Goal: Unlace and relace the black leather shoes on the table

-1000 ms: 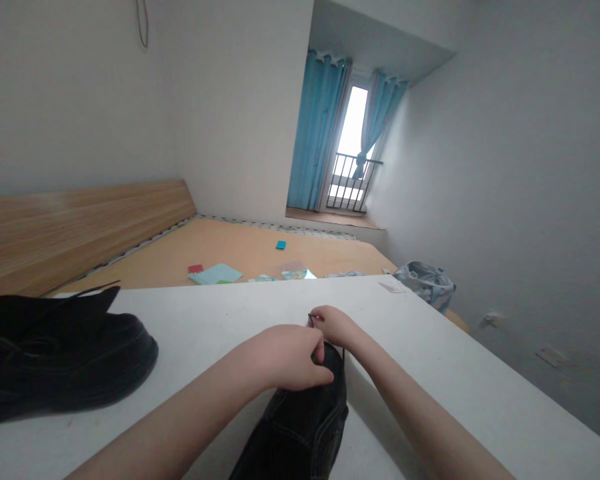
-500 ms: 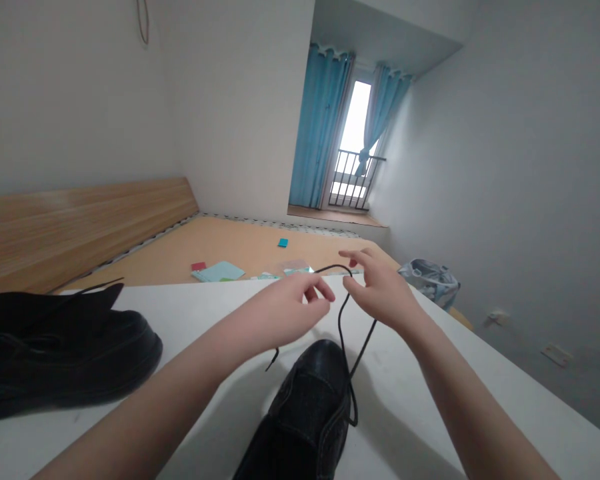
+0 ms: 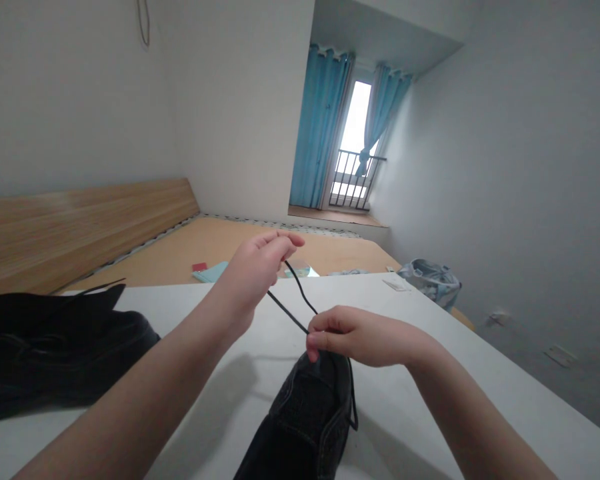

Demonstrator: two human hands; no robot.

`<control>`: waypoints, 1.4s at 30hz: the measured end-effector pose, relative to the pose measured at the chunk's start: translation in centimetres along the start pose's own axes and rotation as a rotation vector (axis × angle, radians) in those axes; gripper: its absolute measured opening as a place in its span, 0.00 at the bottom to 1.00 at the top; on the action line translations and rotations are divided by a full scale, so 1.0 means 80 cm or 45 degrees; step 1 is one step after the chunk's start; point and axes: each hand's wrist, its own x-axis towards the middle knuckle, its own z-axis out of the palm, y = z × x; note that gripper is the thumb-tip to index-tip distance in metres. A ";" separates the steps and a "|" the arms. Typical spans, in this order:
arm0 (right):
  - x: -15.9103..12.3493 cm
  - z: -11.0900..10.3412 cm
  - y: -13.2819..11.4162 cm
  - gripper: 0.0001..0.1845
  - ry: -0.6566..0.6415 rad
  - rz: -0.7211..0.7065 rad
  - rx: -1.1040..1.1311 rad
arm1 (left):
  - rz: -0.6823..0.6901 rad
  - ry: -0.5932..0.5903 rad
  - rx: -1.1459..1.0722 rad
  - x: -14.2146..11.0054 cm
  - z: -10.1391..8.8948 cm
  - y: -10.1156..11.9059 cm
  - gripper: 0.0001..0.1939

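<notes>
A black shoe (image 3: 307,413) stands on the white tabletop, its toe pointing away from me. A thin dark shoelace (image 3: 287,311) runs up from its right side. My left hand (image 3: 260,270) is raised beyond the toe, with the lace pinched in its fingers. Low over the toe, my right hand (image 3: 357,337) closes thumb and fingers on the lace. Two strands stretch between the hands. Some lace hangs as a loop at the shoe's right side. Another black shoe (image 3: 60,353) lies at the left, partly behind my left forearm.
Beyond the white tabletop (image 3: 180,320) is a tan bed surface (image 3: 230,233) with a red card (image 3: 199,267) and a light-blue sheet (image 3: 214,272). A patterned bag (image 3: 433,283) stands past the table's right edge. A wooden headboard (image 3: 90,223) runs along the left.
My left hand has moved up and left, drawing the lace with it. My right hand has come down from above the table to the shoe's toe and closed on the lace.
</notes>
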 end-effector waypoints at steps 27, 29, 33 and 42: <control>0.003 0.029 -0.013 0.11 0.394 0.085 -0.529 | -0.134 -1.060 1.467 -0.002 -0.028 -0.009 0.12; 0.004 0.025 -0.006 0.07 0.174 -0.005 -0.361 | -0.193 -1.071 1.541 -0.005 -0.027 -0.013 0.12; 0.011 0.017 0.009 0.07 -0.115 -0.061 -0.153 | -0.236 -1.159 1.621 -0.015 -0.016 -0.019 0.12; 0.006 0.019 0.007 0.05 0.085 0.107 -0.428 | -0.136 -1.144 1.679 -0.018 0.001 -0.030 0.14</control>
